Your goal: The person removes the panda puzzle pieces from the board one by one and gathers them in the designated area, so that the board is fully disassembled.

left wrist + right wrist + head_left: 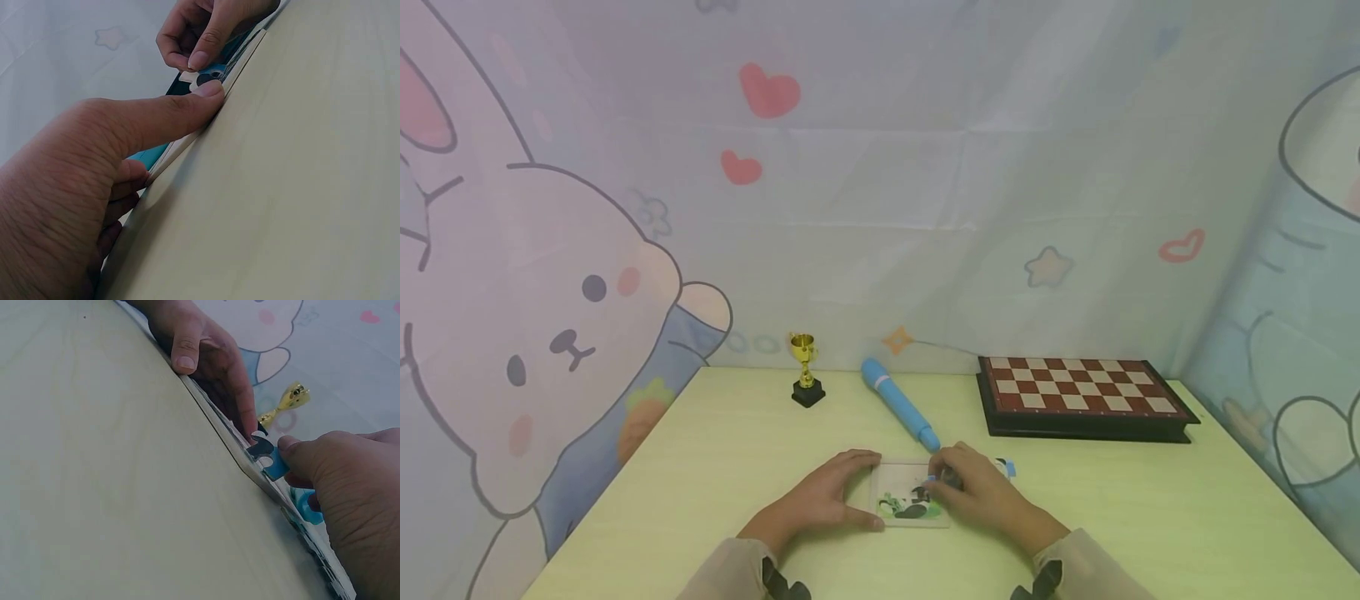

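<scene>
In the head view the left hand (pixel 829 497) spreads along the left of a puzzle frame (pixel 913 523) on the table (pixel 1090 517), in the left wrist view its thumb (pixel 181 112) rests on the frame's near edge, and in the right wrist view the right hand (pixel 362 481) pinches a part-blue puzzle piece (pixel 274 465) over it.

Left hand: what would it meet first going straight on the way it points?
The tray, whose left side the left hand already seems to grip between thumb and fingers. Farther on, roughly in line, is the right hand pinching a piece; their relative heights are unclear.
</scene>
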Available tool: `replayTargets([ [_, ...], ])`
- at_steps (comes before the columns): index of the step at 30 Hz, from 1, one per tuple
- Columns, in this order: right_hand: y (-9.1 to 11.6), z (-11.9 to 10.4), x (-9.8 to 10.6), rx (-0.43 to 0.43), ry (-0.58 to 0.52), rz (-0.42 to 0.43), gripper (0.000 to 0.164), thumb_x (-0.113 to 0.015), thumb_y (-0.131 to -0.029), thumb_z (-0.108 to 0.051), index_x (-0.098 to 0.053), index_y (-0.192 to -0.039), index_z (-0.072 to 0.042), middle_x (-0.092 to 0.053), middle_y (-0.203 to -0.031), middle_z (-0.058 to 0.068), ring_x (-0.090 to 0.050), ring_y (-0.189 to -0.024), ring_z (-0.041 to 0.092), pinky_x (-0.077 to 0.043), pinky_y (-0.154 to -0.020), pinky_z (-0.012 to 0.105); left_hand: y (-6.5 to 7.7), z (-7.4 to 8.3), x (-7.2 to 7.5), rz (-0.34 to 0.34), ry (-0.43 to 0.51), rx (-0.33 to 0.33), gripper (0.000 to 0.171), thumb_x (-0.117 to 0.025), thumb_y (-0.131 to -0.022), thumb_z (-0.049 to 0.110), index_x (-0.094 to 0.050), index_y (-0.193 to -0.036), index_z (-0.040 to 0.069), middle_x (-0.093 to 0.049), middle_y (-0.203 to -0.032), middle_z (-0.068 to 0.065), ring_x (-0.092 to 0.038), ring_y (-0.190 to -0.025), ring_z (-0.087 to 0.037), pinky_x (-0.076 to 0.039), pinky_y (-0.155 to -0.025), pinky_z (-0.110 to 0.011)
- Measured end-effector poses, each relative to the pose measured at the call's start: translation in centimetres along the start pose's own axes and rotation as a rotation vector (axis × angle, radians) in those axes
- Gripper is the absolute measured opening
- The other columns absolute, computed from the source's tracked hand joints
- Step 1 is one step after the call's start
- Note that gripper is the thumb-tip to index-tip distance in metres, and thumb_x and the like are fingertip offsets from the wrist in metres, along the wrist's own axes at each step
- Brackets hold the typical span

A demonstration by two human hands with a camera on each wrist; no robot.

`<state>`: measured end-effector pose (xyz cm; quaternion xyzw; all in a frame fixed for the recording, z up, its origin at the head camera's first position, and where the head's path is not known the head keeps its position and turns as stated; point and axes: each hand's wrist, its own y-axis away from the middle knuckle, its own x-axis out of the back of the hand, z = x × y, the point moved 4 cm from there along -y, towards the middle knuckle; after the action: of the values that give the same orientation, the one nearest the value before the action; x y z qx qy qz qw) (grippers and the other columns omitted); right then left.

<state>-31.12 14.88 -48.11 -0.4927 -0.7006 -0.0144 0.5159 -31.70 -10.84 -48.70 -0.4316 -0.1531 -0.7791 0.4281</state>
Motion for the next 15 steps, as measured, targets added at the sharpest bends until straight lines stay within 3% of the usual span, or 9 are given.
replayTargets([
  [6, -0.01, -0.44, 0.30, 0.015, -0.068, 0.015, 0.011, -0.072, -0.095, -0.026, -0.063, -0.102, -0.028, -0.057, -0.090, -0.017, -0.053, -0.073, 0.007, -0.051, -0.063, 0.022, -0.04, -0.03, -0.02, -0.006, -0.009, 0.000, 0.101, -0.079, -0.072, 0.068, -0.044, -0.152, 0.017, -0.042, -0.155, 0.001, -0.037, -0.144, -0.025, -0.031, -0.118, -0.052],
  [15, 0.08, 0.08, 0.33, 0.039, -0.050, 0.058, 0.011, -0.073, -0.094, -0.029, -0.064, -0.101, -0.029, -0.059, -0.090, -0.019, -0.056, -0.075, 0.004, -0.052, -0.063, 0.022, -0.01, 0.05, -0.02, -0.013, -0.019, 0.017, 0.103, -0.079, -0.071, 0.070, -0.043, -0.153, 0.018, -0.043, -0.154, 0.002, -0.037, -0.144, -0.024, -0.031, -0.119, -0.050],
])
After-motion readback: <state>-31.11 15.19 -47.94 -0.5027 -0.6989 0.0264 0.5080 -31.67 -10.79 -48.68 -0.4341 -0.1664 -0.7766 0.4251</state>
